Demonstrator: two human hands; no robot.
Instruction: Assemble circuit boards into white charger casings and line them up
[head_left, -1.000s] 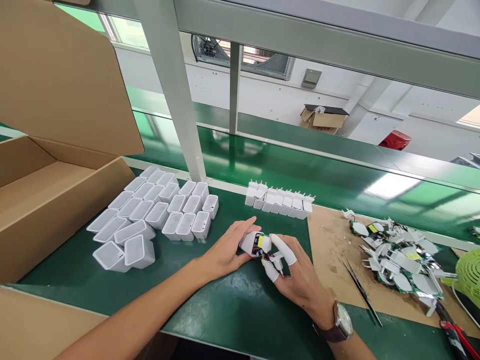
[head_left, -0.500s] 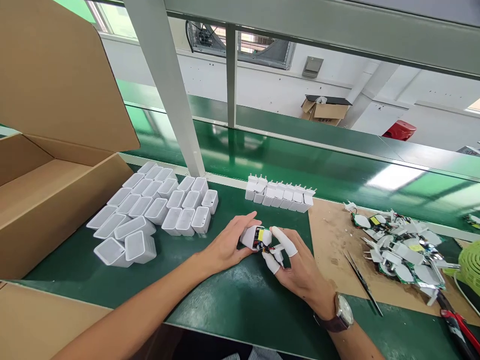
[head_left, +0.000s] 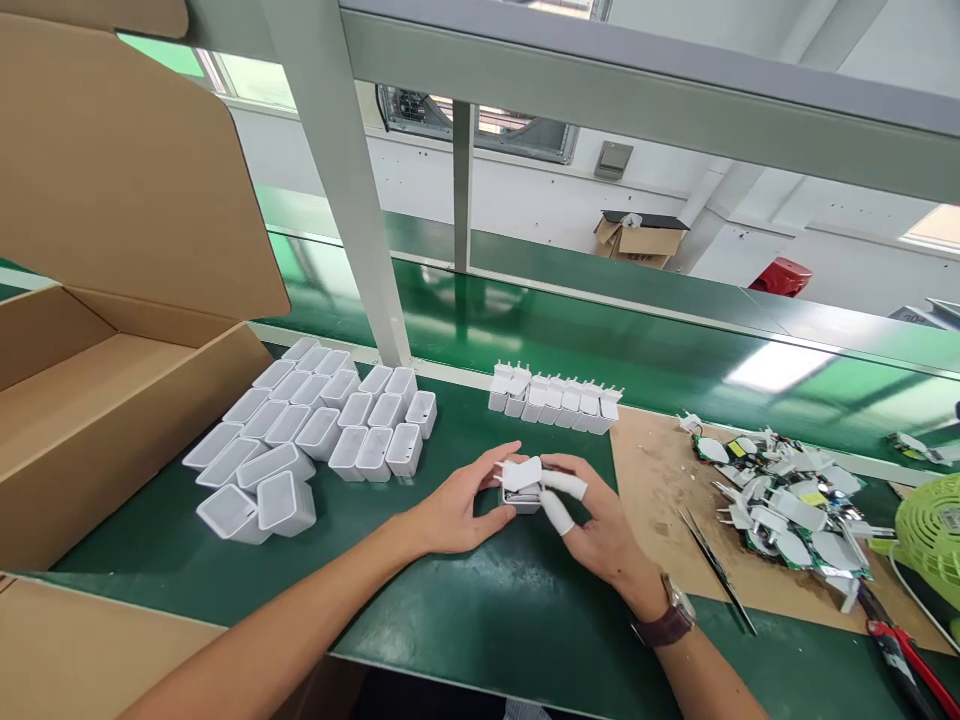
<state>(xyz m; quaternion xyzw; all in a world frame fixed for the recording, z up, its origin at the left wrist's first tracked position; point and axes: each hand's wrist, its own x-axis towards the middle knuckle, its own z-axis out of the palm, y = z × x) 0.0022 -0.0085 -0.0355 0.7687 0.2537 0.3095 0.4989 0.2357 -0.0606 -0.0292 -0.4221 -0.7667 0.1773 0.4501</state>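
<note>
Between my hands is a white plug-in charger (head_left: 523,497), its housing upright and its pronged lid (head_left: 522,474) lying tilted on top. My left hand (head_left: 456,512) is closed around the housing's left side, with the thumb at the front. White finger cots cover two fingers of my right hand (head_left: 600,525), whose tips press against the right side of the charger and lid. Behind stands a row of similar white chargers (head_left: 553,402), prongs up. To the left are several open white housings (head_left: 289,425) grouped on the green bench.
Circuit boards with white plug lids (head_left: 802,510) are heaped on a brown sheet (head_left: 652,480) at right. Near them lie tweezers (head_left: 718,572), red-handled pliers (head_left: 900,645) and a green fan (head_left: 930,530). A large open cardboard box (head_left: 142,420) takes up the left side.
The charger has turned upright, and its inner board, visible before, now sits inside the housing under the lid. My right fingers have moved from the cable and plug part to the charger's side.
</note>
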